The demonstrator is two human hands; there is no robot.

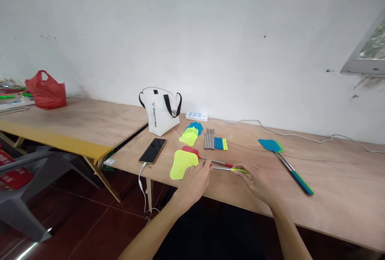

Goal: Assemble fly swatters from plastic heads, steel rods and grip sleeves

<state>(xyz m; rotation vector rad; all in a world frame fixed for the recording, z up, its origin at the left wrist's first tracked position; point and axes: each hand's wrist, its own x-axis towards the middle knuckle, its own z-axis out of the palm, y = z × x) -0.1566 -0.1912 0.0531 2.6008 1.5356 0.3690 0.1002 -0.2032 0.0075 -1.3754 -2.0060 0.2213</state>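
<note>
A yellow fly swatter (183, 163) with a metal shaft lies across the front of the table between my hands. My left hand (197, 177) is closed around it where the mesh head meets the shaft. The fingers of my right hand (254, 179) pinch its yellow grip at the other end. Just behind it rests a red fly swatter (190, 150) with a red grip. Farther back are a yellow mesh head (189, 136) and a blue mesh head (197, 126), partly overlapping. Beside them stand rows of metal tubes (209, 139), blue grips (218, 143) and yellow grips (225, 144).
To the right lie a blue fly swatter (270, 145) and a green fly swatter (280, 146), side by side. At left are a phone (152, 151) on a cable and a white tote bag (161, 113). A power strip (196, 116) sits by the wall.
</note>
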